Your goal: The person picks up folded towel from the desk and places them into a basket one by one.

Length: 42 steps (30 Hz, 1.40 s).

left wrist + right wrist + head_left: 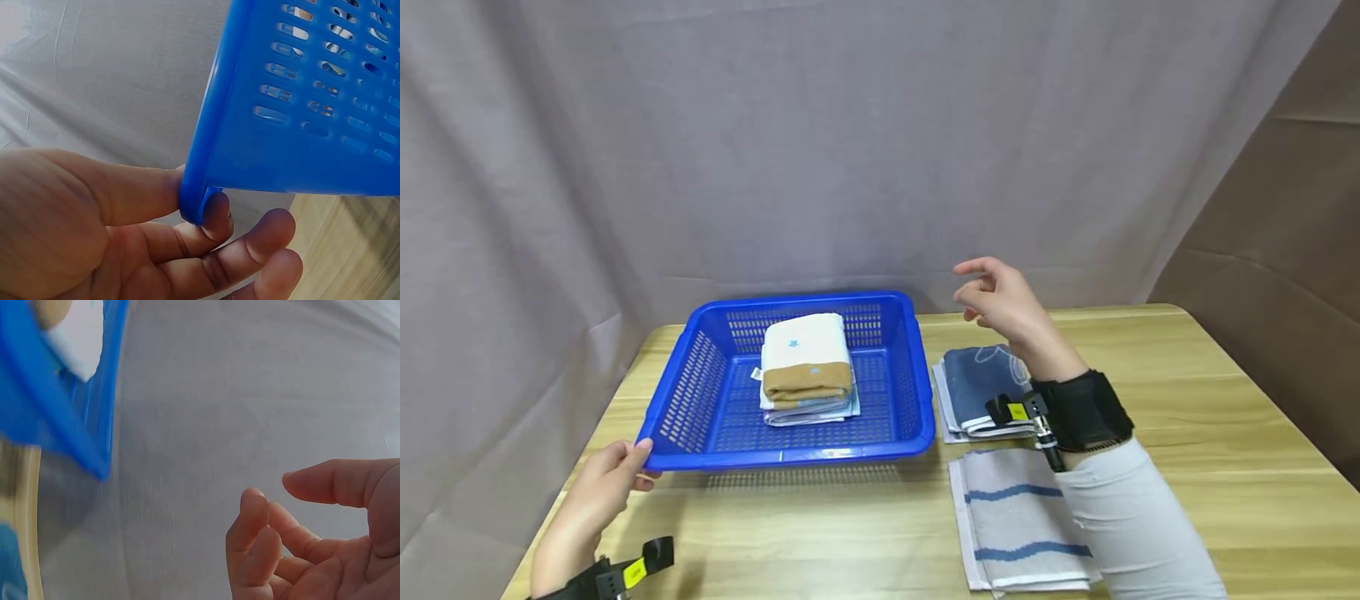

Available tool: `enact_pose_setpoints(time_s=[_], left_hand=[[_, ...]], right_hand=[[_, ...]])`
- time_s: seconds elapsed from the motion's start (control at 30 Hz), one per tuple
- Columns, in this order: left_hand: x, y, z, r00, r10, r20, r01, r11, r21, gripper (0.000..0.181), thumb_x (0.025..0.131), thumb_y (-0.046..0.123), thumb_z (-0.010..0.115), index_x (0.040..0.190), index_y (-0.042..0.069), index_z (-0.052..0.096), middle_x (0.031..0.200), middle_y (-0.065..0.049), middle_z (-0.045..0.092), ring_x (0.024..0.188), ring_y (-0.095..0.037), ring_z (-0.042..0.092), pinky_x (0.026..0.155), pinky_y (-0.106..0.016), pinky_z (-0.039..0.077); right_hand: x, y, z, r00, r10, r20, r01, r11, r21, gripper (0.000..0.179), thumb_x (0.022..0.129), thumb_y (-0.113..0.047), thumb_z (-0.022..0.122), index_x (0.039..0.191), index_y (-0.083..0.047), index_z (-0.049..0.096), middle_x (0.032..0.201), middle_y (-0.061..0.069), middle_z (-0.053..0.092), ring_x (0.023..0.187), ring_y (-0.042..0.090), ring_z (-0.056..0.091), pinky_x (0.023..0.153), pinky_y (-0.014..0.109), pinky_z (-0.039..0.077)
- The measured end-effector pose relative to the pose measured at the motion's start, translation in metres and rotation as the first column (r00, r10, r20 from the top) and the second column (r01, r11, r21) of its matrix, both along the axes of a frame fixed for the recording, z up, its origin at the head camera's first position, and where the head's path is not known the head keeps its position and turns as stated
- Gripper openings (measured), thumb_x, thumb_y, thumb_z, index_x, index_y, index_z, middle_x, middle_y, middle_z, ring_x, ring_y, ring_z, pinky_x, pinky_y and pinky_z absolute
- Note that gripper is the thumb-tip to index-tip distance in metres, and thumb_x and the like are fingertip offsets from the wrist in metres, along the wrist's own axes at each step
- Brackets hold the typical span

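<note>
A blue plastic basket (857, 453) with slotted walls stands at the left of the table. In it lies a small stack of folded towels (808, 367), the top one white and brown with blue stars. My left hand (598, 487) pinches the basket's near left corner; in the left wrist view the thumb is outside the rim (206, 144) and a fingertip beneath it. My right hand (1003, 304) is in the air right of the basket, fingers loosely bent, holding nothing. Below it is a folded dark blue towel (977, 383), partly hidden by the forearm.
Nearer the front lies a folded light grey towel with blue stripes (1015, 521), partly covered by my right sleeve (1138, 517). All of this is on a wooden table (1240, 467). A grey cloth backdrop (880, 150) rises behind the table, with a brown one (1285, 250) at the right.
</note>
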<state>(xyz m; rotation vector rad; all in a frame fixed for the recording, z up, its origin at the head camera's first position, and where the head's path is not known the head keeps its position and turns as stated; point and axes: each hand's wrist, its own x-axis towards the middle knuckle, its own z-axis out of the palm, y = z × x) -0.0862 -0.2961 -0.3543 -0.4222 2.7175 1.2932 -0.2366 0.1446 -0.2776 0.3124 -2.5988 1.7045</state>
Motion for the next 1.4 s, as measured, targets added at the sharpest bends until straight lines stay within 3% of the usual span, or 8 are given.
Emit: enact_pose_setpoints(time_s=[0.2,0.47,0.77,0.97,1.17,1.4], left_hand=[[0.001,-0.001,0.002,1.0,-0.014,0.024,0.014,1.0,0.013,0.042,0.102,0.031,0.031,0.093,-0.005,0.051,0.084,-0.007,0.062,0.076,-0.016,0.056,0.062,-0.034,0.035],[0.001,-0.004,0.002,0.998,0.001,0.064,-0.002,1.0,0.019,0.042,0.101,0.033,0.031,0.088,-0.002,0.051,0.08,-0.003,0.062,0.074,-0.015,0.056,0.06,-0.034,0.035],[0.002,-0.006,0.001,0.999,-0.034,0.009,0.034,0.999,-0.008,0.042,0.101,0.031,0.031,0.089,-0.004,0.052,0.081,-0.005,0.063,0.07,-0.012,0.056,0.061,-0.034,0.036],[0.003,-0.005,-0.001,0.999,-0.041,-0.001,0.041,0.999,0.01,0.044,0.101,0.032,0.031,0.093,-0.006,0.051,0.083,-0.005,0.063,0.071,-0.01,0.055,0.06,-0.035,0.035],[0.004,-0.006,0.001,0.999,-0.04,0.032,0.039,0.999,0.03,0.048,0.101,0.037,0.029,0.098,-0.006,0.05,0.086,-0.003,0.063,0.075,-0.013,0.056,0.062,-0.035,0.035],[0.003,-0.006,0.0,0.999,-0.042,0.025,0.042,0.999,0.011,0.047,0.101,0.034,0.029,0.098,-0.007,0.05,0.086,-0.007,0.063,0.074,-0.012,0.056,0.062,-0.035,0.035]], right_hand=[[0.021,0.041,-0.015,0.995,-0.089,-0.053,0.089,0.996,0.013,0.037,0.09,-0.009,0.052,0.126,-0.001,0.044,0.085,0.001,0.057,0.067,0.016,0.054,0.059,0.029,0.043],[0.038,0.096,-0.042,0.987,-0.158,0.044,0.158,0.987,-0.005,0.041,0.093,-0.015,0.05,0.13,-0.001,0.039,0.081,-0.013,0.056,0.067,0.012,0.054,0.06,0.028,0.042],[0.059,0.143,-0.065,0.97,-0.224,0.1,0.221,0.975,0.038,0.033,0.095,-0.02,0.048,0.125,-0.008,0.042,0.085,-0.012,0.058,0.072,0.012,0.056,0.062,0.029,0.042],[0.072,0.162,-0.081,0.964,-0.228,0.136,0.218,0.972,0.083,0.041,0.096,-0.022,0.046,0.131,-0.001,0.036,0.089,-0.01,0.058,0.075,0.013,0.056,0.065,0.034,0.042],[0.078,0.172,-0.103,0.962,-0.218,0.161,0.207,0.975,0.086,0.044,0.096,-0.023,0.046,0.131,0.002,0.036,0.093,-0.004,0.058,0.078,0.02,0.058,0.063,0.032,0.046],[0.084,0.172,-0.121,0.944,-0.228,0.237,0.222,0.974,0.053,0.047,0.094,-0.025,0.051,0.132,0.001,0.038,0.093,0.007,0.06,0.072,0.023,0.059,0.051,0.028,0.045]])
